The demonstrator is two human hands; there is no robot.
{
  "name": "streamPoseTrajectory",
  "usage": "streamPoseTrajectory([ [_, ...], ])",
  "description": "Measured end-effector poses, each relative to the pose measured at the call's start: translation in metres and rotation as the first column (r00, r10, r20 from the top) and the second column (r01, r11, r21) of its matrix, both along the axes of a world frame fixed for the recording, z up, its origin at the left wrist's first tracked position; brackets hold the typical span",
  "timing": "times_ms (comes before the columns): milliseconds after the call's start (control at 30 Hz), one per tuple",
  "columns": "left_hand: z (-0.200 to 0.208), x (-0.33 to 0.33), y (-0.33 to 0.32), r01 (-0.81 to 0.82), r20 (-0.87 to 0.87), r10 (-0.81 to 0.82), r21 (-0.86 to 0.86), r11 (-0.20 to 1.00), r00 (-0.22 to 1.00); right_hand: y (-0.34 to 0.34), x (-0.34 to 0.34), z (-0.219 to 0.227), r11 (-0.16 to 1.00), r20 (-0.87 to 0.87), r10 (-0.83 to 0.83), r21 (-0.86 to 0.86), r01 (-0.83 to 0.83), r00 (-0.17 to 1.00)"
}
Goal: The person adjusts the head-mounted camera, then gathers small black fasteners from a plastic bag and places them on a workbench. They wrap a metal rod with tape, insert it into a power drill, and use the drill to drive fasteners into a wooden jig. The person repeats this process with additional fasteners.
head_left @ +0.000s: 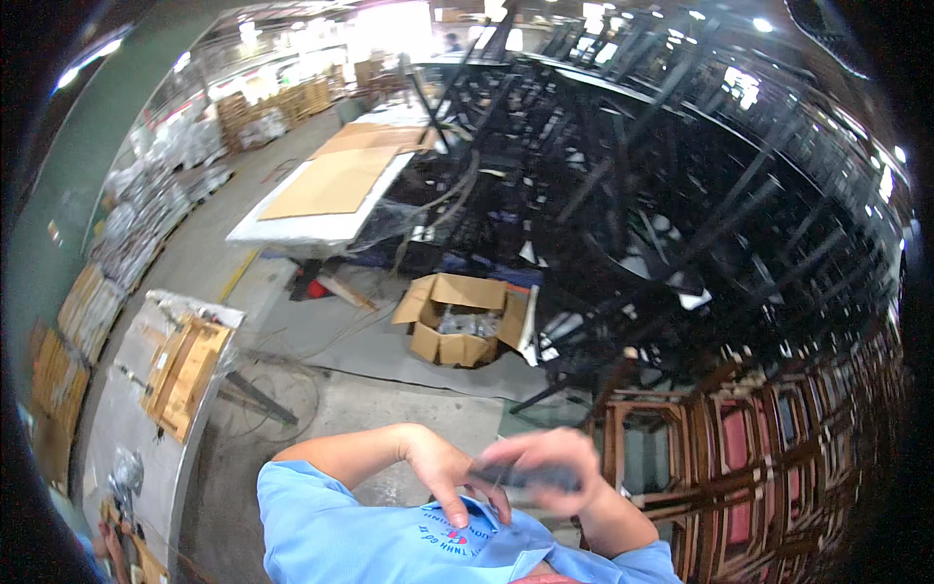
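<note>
Grey concrete floor (375, 397) spreads ahead of my grip. Beyond it, black frames (613, 195) crowd together, probably packed tight to save room. To the right of my grip, brown wooden frames (694, 438) stand in rows, likely nested for the same reason. A grey table (109, 457) off to the left carries a wooden piece (185, 375), raised, I'd guess, to a handy height. Just ahead sits a cardboard box (463, 348), flaps spread, presumably for easy reaching. My left hand (438, 469) is at my chest, perhaps steadying my blue shirt (341, 526); how firmly it grips I cannot tell. My right hand (562, 459), blurred, is closed around a dark object (530, 476) beside it.
</note>
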State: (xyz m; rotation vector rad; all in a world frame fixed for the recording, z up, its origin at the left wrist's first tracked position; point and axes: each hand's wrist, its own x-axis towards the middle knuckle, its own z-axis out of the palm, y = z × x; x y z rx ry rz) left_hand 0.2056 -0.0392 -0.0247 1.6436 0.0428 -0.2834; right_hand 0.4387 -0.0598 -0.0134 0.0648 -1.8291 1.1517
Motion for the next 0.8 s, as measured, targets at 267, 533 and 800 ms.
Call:
streamPoseTrajectory([
  [267, -0.014, -0.206, -0.020, -0.501, -0.024, 0.537, 0.328, 0.801, 0.843, 0.033, -0.226, 0.025, 0.796, 0.551, 0.379, 0.216, -0.566, 0.744],
  [533, -0.011, -0.296, -0.043, -0.721, -0.064, 0.804, 0.405, 0.563, 0.592, 0.087, -0.344, 0.044, 0.387, 0.784, 0.589, -0.060, -0.920, 0.197],
  [800, -0.012, -0.347, -0.007, -0.810, -0.058, 0.933, 0.479, 0.338, 0.355, 0.155, -0.414, 0.039, 0.270, 0.798, 0.564, 0.063, -0.961, 0.211],
])
